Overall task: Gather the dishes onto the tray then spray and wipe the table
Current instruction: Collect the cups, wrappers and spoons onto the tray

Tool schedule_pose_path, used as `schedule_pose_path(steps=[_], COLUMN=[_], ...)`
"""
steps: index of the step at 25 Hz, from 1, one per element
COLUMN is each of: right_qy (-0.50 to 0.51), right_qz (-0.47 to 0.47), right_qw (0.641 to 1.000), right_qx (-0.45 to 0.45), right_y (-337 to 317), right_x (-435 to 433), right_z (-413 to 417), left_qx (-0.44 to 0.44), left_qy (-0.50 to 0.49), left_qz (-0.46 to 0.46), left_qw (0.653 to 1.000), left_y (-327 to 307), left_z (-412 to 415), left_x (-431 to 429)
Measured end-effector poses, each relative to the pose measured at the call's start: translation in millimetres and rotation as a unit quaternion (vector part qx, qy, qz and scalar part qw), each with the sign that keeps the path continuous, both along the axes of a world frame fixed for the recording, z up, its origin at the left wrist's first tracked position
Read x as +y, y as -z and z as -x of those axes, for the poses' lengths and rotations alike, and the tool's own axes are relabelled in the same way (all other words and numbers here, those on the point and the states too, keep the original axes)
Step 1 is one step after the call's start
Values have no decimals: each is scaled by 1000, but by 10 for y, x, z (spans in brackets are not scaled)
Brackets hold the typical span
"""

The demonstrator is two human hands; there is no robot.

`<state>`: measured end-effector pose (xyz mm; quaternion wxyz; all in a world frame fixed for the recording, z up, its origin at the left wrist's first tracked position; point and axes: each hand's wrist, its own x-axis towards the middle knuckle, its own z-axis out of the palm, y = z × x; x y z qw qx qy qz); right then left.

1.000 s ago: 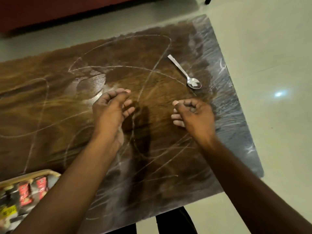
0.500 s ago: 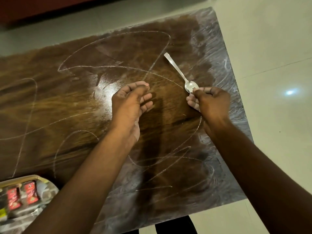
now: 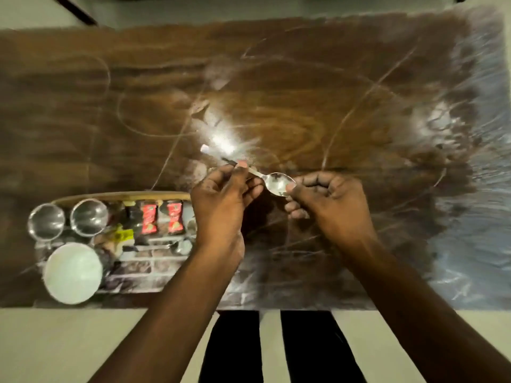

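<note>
A steel spoon [image 3: 276,182] is lifted above the wooden table [image 3: 304,106], held between both hands. My right hand [image 3: 331,205] pinches the spoon's bowl with thumb and fingers. My left hand [image 3: 221,200] pinches the handle, whose far end pokes out past the fingers to the upper left. The tray [image 3: 121,195] lies at the table's front left, just left of my left hand. It holds two glass cups [image 3: 47,222], a white bowl [image 3: 73,272], red sachets [image 3: 149,218] and another spoon [image 3: 177,246].
The tabletop is streaked with pale smear lines and glare spots. Its right end looks grey and wet-streaked. My dark trouser legs [image 3: 304,346] stand at the near edge over a light tiled floor [image 3: 69,344].
My right hand picked the spoon up from the table's right side and brought it toward the middle. My left hand has taken hold of its handle. The view swung left, showing the tray.
</note>
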<state>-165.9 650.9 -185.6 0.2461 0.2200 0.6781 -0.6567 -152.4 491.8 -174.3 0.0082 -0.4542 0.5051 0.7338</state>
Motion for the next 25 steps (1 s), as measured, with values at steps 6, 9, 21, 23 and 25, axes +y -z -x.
schedule_pose_path(steps=[6,9,21,23,25], right_qy=[-106,-125,-214,-212,-202], right_qz=[-20,-54,-222,-229,-230], right_qw=[993,989,950,949,951], right_qx=[-57,-61,44,50,48], right_y=[37,193,445,433,424], right_x=[-923,-1205,-1480,-1510,-1532], right_z=[-951,-1243,-1322,-1335,-1358], left_qx=[-66,-101,-158,-163,-169], left_qy=[-66,-95,-99,-95,-92], left_qz=[-8,-19,7,8,10], left_qw=[996,990,982,982,981], left_y=[27,152,497,512,525], left_z=[-1325,-1669,-1824,-1820,-1818], left_x=[-952,-1180,-1435,-1453,-1466])
